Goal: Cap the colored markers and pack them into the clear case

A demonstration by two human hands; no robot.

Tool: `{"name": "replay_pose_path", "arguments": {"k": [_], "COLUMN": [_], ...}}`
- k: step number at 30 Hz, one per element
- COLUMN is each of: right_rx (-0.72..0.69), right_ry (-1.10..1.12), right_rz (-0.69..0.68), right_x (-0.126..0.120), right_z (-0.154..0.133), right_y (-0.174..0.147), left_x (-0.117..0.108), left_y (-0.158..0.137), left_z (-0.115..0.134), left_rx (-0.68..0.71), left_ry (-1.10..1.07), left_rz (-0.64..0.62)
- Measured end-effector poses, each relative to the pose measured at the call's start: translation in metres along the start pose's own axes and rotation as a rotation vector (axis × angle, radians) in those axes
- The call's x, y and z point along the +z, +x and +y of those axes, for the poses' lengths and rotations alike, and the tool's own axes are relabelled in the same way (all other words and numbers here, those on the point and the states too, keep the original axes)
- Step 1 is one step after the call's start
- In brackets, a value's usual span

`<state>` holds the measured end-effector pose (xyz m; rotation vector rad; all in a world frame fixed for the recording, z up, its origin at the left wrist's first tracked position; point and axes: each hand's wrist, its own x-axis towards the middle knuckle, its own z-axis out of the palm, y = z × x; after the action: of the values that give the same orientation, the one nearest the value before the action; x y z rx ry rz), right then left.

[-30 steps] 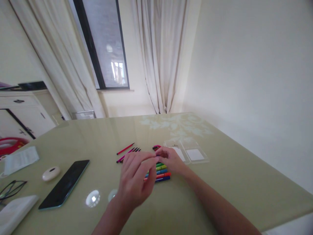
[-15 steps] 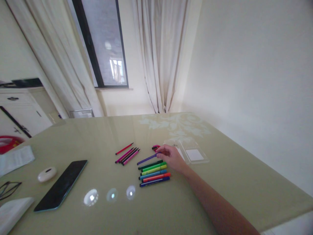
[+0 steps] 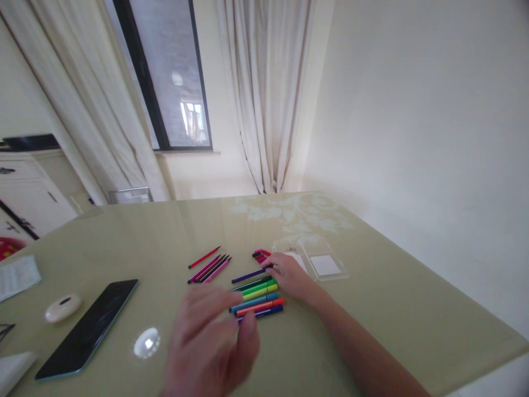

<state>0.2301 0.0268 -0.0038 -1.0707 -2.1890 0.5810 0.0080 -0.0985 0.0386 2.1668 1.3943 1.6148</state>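
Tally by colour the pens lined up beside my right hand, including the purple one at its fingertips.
Purple pen: 1
Dark green pen: 1
Bright green pen: 1
Yellow-green pen: 1
Lighter blue pen: 1
Red pen: 1
Dark blue pen: 1
Total: 7

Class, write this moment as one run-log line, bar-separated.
right hand: pinching end of purple marker | left hand: blurred, seemingly holding nothing, near colored markers | clear case: open, beside right hand
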Motion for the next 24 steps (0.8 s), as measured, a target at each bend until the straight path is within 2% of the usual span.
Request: {"name": "replay_pose_path", "arguments": {"k": [1, 2, 4, 5, 8, 10, 13, 15, 18, 21, 24], "right_rx": [-0.010, -0.019, -0.027, -0.021, 0.012, 0.030, 0.066, 0.082, 0.080, 0.083, 0.099], "right_ry": [-0.055, -0.103, -0.167, -0.181, -0.231, -0.329, -0.533, -0.640, -0.696, -0.695, -0.624], "right_rz": [-0.028, -0.055, -0.080, -0.072, -0.019, 0.002, -0.012, -0.083, -0.158, -0.135, -0.040], "right_x": [0.000, 0.001, 0.002, 0.003, 0.004, 0.004, 0.006, 0.008, 0.009, 0.008, 0.005], "right_z": [0.000, 0.000, -0.001, -0.002, -0.002, -0.001, 0.003, 0.005, 0.006, 0.003, -0.003], "right_y": [-0.001, -0.001, -0.001, -0.001, 0.007, 0.017, 0.039, 0.053, 0.067, 0.068, 0.054], "left_x": [0.007, 0.014, 0.026, 0.031, 0.035, 0.032, 0.027, 0.025, 0.025, 0.027, 0.031], "left_y": [0.009, 0.018, 0.032, 0.036, 0.036, 0.031, 0.025, 0.023, 0.022, 0.022, 0.024], "left_z": [-0.006, -0.016, -0.041, -0.056, -0.094, -0.109, -0.116, -0.117, -0.119, -0.120, -0.117], "left_rx": [0.065, 0.092, 0.125, 0.094, -0.097, -0.169, -0.211, -0.229, -0.249, -0.243, -0.219], "left_ry": [0.049, 0.108, 0.195, 0.257, 0.479, 0.574, 0.631, 0.637, 0.647, 0.644, 0.559], "left_rz": [0.115, 0.136, -0.030, -0.080, -0.154, -0.198, -0.242, -0.274, -0.299, -0.281, -0.238]}}
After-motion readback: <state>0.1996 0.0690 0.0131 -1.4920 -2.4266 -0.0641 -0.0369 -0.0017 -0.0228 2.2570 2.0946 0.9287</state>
